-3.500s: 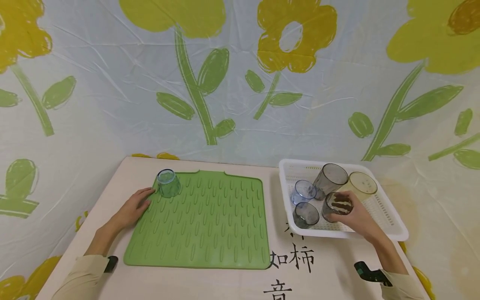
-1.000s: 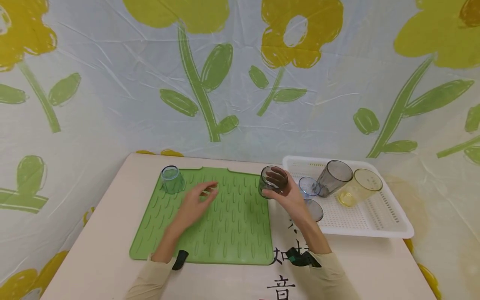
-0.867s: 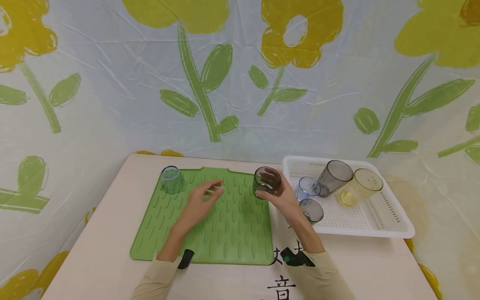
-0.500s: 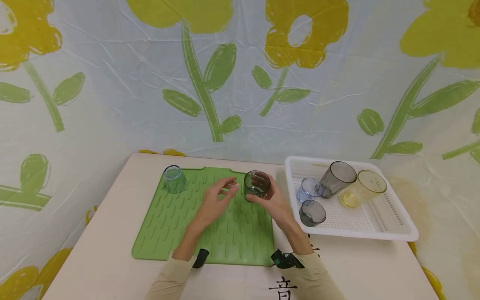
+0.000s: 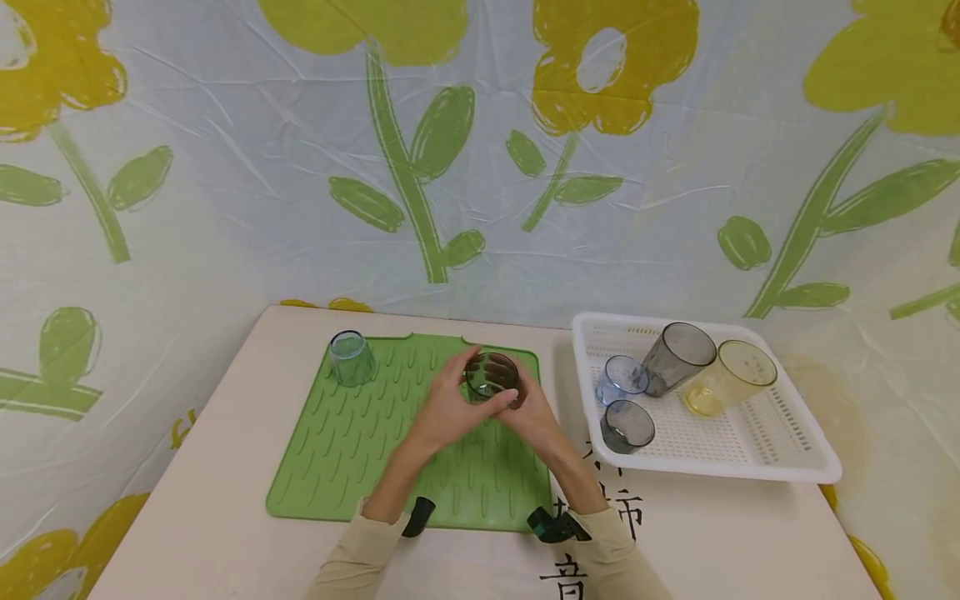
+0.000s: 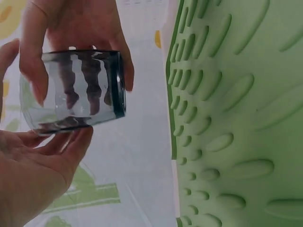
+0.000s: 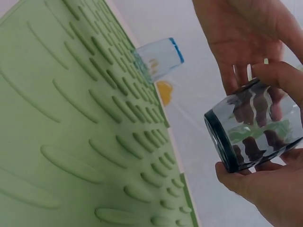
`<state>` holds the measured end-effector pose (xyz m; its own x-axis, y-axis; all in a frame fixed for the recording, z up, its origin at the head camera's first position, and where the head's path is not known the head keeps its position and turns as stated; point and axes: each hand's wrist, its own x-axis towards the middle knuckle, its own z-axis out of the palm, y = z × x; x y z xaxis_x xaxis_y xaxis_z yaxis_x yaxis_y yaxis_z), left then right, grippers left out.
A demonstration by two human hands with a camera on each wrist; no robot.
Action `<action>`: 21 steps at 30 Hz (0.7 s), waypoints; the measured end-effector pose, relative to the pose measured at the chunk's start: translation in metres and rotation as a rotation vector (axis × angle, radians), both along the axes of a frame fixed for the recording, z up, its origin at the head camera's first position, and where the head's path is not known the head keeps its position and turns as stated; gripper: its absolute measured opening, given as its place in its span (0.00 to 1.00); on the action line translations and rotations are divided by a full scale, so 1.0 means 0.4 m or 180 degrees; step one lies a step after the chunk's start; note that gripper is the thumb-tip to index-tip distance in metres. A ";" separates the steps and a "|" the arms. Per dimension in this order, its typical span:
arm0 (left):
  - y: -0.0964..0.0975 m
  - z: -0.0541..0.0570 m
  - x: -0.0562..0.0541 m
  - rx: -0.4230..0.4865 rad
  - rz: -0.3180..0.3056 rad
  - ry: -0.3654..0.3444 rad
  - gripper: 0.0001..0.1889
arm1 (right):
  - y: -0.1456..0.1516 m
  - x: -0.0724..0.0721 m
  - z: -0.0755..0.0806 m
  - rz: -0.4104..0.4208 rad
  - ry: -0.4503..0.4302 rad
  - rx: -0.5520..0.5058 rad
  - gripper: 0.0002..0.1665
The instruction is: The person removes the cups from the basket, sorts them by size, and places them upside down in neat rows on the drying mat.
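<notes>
Both hands hold a small smoky-grey drinking glass [image 5: 489, 385] in the air over the green ridged mat [image 5: 360, 467]. The left hand [image 5: 448, 410] curls round its left side, the thumb reaching across the front. The right hand [image 5: 534, 419] grips the right side. In the left wrist view the thick base of the grey glass [image 6: 116, 85] faces the mat with a gap between; its mouth is upward. A light-blue glass [image 5: 352, 360] stands upside down at the mat's far left corner, also seen in the right wrist view as a blue-based glass [image 7: 160, 59].
At the right a white plastic basket [image 5: 780, 467] holds a tall grey glass [image 5: 678, 358], a yellow glass [image 5: 731, 379], a small blue glass [image 5: 622, 379] and a small grey glass [image 5: 627, 427]. A flowered cloth backdrop [image 5: 300, 125] rises behind the table [image 5: 202, 500].
The right hand has taken the grey glass out of the basket and moved left over the mat. The left hand has come from the mat's left edge to meet it and now holds the glass too.
</notes>
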<state>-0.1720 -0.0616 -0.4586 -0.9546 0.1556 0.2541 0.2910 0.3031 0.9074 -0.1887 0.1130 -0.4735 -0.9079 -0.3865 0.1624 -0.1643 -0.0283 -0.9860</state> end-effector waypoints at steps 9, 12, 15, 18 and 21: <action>0.007 0.007 0.002 -0.0210 0.0068 -0.0019 0.45 | -0.008 0.003 -0.004 -0.0037 0.0032 0.0446 0.44; 0.000 0.012 0.005 -0.0103 0.0098 0.0004 0.41 | -0.008 0.002 -0.007 0.0119 -0.0061 0.0364 0.45; -0.008 0.016 0.007 0.0017 0.0094 0.0045 0.38 | -0.008 0.000 -0.011 0.0216 -0.0157 0.0310 0.45; -0.018 0.017 0.007 0.0074 0.0074 -0.0006 0.37 | -0.006 -0.003 -0.016 0.0256 -0.0240 0.0252 0.42; -0.031 0.017 0.007 0.0154 0.0040 -0.0119 0.36 | -0.005 -0.005 -0.016 0.0331 -0.0328 0.0105 0.41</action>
<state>-0.1693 -0.0740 -0.4518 -0.9653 0.1320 0.2251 0.2530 0.2619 0.9313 -0.1909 0.1109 -0.4798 -0.8738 -0.4831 0.0559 -0.0599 -0.0071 -0.9982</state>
